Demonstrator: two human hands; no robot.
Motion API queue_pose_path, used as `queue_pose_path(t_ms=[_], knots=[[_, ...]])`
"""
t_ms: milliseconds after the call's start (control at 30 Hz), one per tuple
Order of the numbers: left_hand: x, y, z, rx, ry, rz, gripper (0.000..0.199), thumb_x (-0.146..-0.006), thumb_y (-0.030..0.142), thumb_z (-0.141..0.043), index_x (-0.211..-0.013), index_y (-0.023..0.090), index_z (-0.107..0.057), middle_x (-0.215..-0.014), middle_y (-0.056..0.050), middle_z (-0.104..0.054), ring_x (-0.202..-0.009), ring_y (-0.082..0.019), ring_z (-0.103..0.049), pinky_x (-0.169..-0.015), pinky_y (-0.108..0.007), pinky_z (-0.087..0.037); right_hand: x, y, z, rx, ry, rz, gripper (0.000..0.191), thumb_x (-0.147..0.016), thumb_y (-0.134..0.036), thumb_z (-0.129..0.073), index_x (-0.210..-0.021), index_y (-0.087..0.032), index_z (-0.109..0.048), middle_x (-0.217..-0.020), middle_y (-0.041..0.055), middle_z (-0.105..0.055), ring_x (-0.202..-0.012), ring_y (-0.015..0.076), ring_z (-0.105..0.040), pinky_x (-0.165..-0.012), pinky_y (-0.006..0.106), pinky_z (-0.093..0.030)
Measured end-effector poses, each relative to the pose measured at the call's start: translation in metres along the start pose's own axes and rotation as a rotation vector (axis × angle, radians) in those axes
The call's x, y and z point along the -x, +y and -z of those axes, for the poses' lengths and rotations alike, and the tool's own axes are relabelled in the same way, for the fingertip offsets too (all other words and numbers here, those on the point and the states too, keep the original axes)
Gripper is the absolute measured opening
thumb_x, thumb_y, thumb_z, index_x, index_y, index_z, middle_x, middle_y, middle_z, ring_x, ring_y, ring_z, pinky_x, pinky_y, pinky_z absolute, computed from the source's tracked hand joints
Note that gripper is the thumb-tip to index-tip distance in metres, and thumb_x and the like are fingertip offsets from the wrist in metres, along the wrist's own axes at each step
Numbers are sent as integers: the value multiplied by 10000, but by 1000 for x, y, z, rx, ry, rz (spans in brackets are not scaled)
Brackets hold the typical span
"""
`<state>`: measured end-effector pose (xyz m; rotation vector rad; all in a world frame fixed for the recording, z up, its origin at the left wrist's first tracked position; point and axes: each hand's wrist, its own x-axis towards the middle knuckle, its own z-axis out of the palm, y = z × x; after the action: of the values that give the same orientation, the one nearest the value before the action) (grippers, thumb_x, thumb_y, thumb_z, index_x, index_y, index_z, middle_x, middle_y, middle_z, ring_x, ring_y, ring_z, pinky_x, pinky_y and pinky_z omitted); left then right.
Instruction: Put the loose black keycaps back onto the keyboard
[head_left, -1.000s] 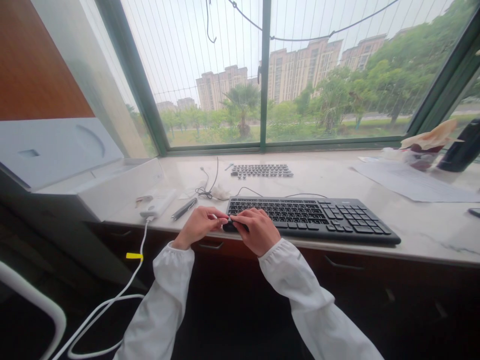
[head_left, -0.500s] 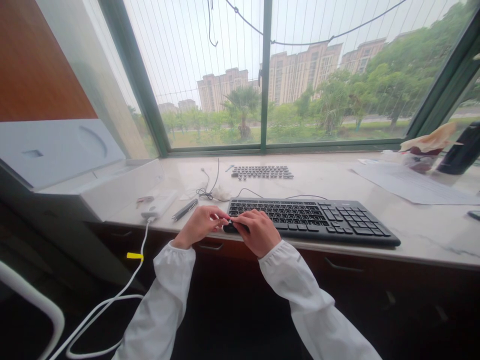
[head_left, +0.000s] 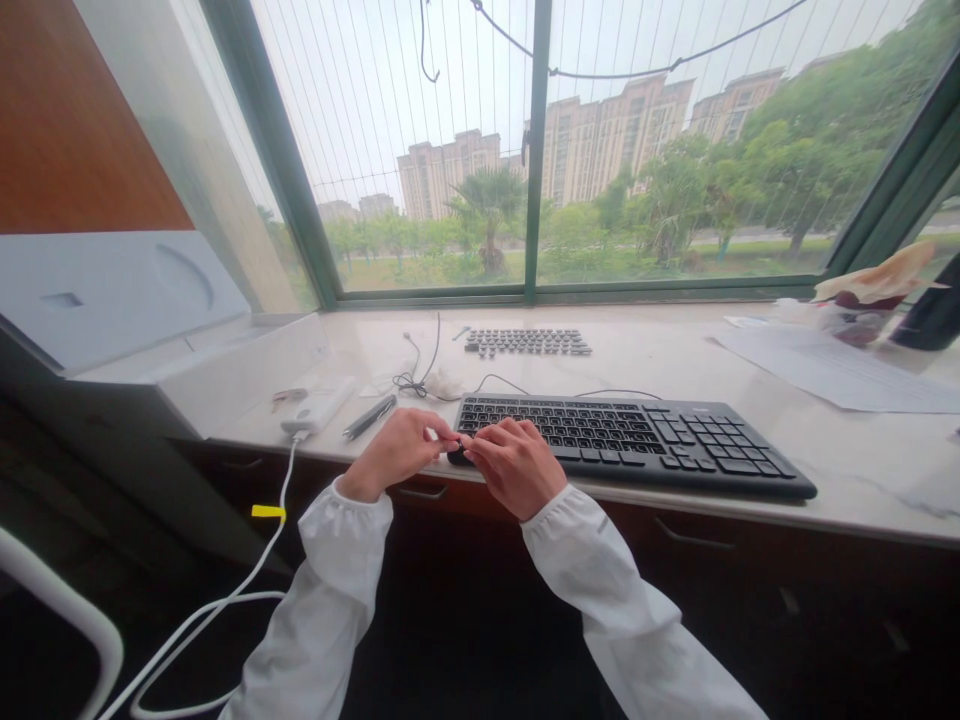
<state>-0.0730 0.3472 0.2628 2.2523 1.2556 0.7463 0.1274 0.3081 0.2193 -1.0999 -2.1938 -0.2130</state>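
Observation:
A black keyboard (head_left: 645, 440) lies along the front of the pale stone sill. Both of my hands meet at its left end. My left hand (head_left: 396, 452) pinches thumb and forefinger at the keyboard's left edge. My right hand (head_left: 517, 466) rests curled over the leftmost keys, its fingertips touching those of the left. Whatever small piece sits between the fingertips is hidden. A set of loose dark keycaps (head_left: 527, 342) is laid out in rows farther back, near the window.
A pen (head_left: 369, 417) and a white power bank (head_left: 318, 408) with a white cable (head_left: 225, 600) lie left of my hands. A thin tangled wire (head_left: 414, 380) lies behind them. A white machine (head_left: 112, 300) stands at the left; paper sheets (head_left: 840, 372) and a dark bottle (head_left: 937, 315) at the right.
My hands have stayed at the keyboard's left end, the fingertips shifting only slightly. The view has drifted a little to the left.

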Motion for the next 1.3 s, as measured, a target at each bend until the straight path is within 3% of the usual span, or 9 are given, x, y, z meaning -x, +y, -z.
queue_pose_path(t_ms=[200,500,800,1033,1300], knots=[[-3,5,4,-6,-91,114,265,-759,439,-688,-774,188,-771,-561,-15,-677,-515,-123,-592,-496,-197,-411,0,0,0,14,-17,4,272,-1001,-318,-408,-1127,-270,-644,-985,23,-686,-890,171,-498,-785,345,-292],[-13,0,11,-42,-176,138,271,-727,459,-700,-787,206,-780,-562,-10,-673,-543,-135,-603,-496,-202,-400,-4,0,1,37,-44,-13,266,-1003,-321,-401,-1028,-261,-659,-962,5,-687,-862,165,-490,-753,340,-281],[-7,8,6,-65,-108,134,246,-740,446,-684,-758,218,-776,-554,-5,-683,-552,-143,-635,-493,-200,-409,-2,-1,0,48,-44,-24,272,-1006,-331,-391,-1062,-274,-651,-979,6,-683,-876,167,-483,-731,339,-271],[-4,16,3,-219,-7,48,169,-761,359,-666,-726,237,-777,-571,6,-694,-516,-118,-602,-530,-208,-410,-1,-2,-1,54,-32,-14,261,-1005,-336,-397,-1064,-281,-646,-960,3,-683,-893,170,-489,-743,344,-279],[0,13,3,-153,-23,74,202,-781,391,-658,-755,226,-772,-556,7,-683,-534,-131,-620,-546,-214,-427,-1,-1,0,18,-32,-14,253,-1001,-313,-404,-1077,-264,-641,-965,15,-682,-900,170,-487,-767,342,-297]])
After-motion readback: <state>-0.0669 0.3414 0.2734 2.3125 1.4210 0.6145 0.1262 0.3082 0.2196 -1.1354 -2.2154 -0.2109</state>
